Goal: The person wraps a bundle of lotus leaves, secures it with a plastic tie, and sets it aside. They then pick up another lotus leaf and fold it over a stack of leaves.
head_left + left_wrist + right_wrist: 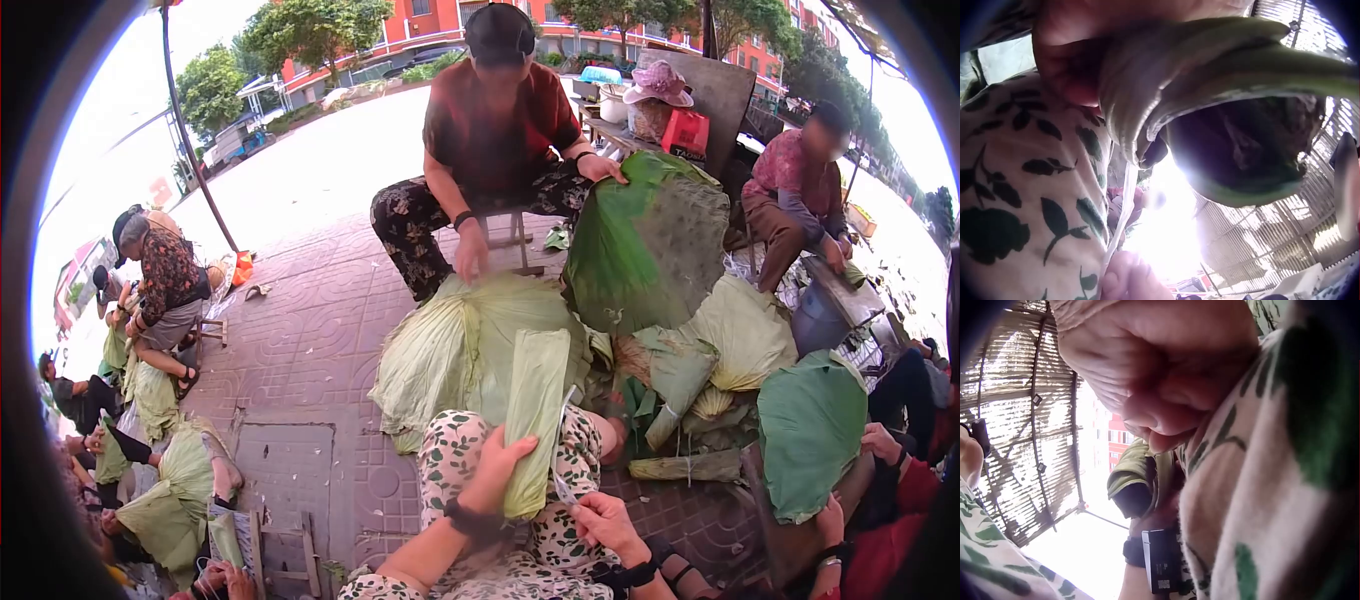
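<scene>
A pale green dried leaf, folded into a long bundle (537, 385), lies over the lap in floral trousers (452, 440). My left hand (495, 468) grips its near end, thumb on top; the left wrist view shows the curled layers of the leaf (1138, 87) and a dark hollow inside. From the bundle a thin white strip (1121, 215) runs down to my right hand (607, 522), whose fingertips pinch it beside the right thigh. In the right wrist view my fingers bend inward, with the rolled leaf end (1132, 472) beyond them.
Beyond my knees lies a stack of large dried leaves (470, 340). A person opposite (505, 130) sits on a stool, holding a big green leaf (640, 240). More leaf bundles (690, 375) lie at right, and other people sit on both sides. A metal cover (285, 490) is set in the paving.
</scene>
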Action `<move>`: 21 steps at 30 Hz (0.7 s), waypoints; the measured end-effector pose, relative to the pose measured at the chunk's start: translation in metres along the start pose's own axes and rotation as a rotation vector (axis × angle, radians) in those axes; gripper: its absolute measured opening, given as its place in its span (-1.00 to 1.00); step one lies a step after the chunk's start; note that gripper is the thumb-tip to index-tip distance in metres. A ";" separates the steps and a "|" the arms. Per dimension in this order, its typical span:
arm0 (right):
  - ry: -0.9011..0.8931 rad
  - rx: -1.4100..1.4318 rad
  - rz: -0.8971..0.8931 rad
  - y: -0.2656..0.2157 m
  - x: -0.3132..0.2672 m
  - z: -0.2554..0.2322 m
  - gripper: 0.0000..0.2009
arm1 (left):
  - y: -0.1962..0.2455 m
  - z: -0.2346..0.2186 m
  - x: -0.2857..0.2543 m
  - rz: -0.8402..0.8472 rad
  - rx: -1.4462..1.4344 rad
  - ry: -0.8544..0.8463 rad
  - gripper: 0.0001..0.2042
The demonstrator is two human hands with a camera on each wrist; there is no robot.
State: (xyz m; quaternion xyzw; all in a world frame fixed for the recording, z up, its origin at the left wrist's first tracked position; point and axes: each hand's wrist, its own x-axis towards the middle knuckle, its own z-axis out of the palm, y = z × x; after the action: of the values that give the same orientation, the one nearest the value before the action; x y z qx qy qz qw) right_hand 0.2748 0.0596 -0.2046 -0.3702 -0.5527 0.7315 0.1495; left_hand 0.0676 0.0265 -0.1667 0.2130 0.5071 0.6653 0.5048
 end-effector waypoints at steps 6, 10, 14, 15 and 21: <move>-0.010 0.070 -0.005 -0.002 -0.001 -0.001 -0.85 | -0.001 0.000 -0.001 0.009 0.009 0.014 -0.64; -0.004 0.085 -0.010 -0.001 -0.002 -0.002 -0.86 | -0.004 0.000 0.001 0.024 0.014 0.017 -0.65; 0.000 0.106 -0.009 0.001 -0.002 -0.001 -0.86 | -0.004 0.000 -0.001 0.029 0.010 0.012 -0.66; 0.003 0.105 -0.019 0.001 -0.003 0.000 -0.86 | -0.004 0.000 -0.001 0.027 0.008 0.011 -0.66; 0.020 0.089 -0.020 0.000 -0.001 0.002 -0.87 | -0.001 0.001 -0.002 0.029 0.016 0.031 -0.66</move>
State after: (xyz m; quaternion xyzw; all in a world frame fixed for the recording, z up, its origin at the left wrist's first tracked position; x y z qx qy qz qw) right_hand 0.2743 0.0577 -0.2036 -0.3650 -0.5218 0.7500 0.1788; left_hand 0.0697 0.0254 -0.1665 0.2138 0.5170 0.6718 0.4854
